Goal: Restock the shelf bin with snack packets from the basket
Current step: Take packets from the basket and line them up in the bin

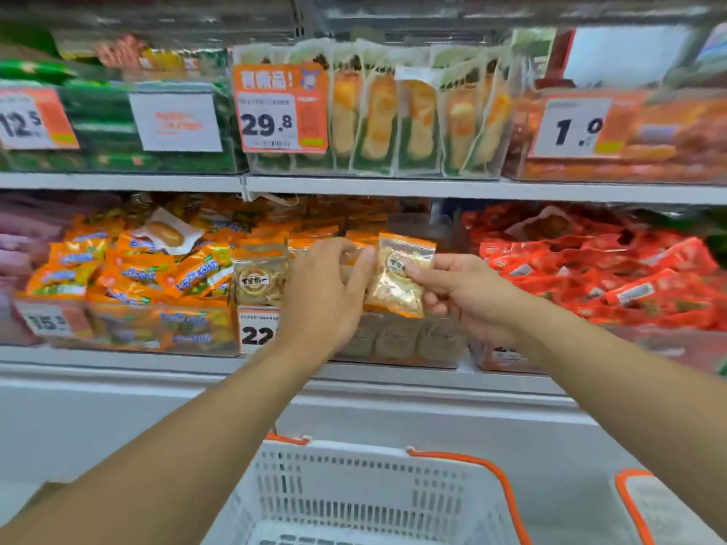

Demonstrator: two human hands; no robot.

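My right hand grips a clear snack packet with an orange top strip and a round dark label, holding it upright just above the clear shelf bin on the lower shelf. My left hand reaches into the same bin beside the packet, fingers curled over the packets standing there, its thumb touching the held packet's left edge. One matching packet stands at the bin's left end. The white basket with orange rim sits below my arms; I see no packets in its visible part.
A bin of orange wrapped snacks lies left of the target bin, a bin of red packets to its right. The upper shelf holds green packs, upright bread packs and price cards. A second basket's corner shows at lower right.
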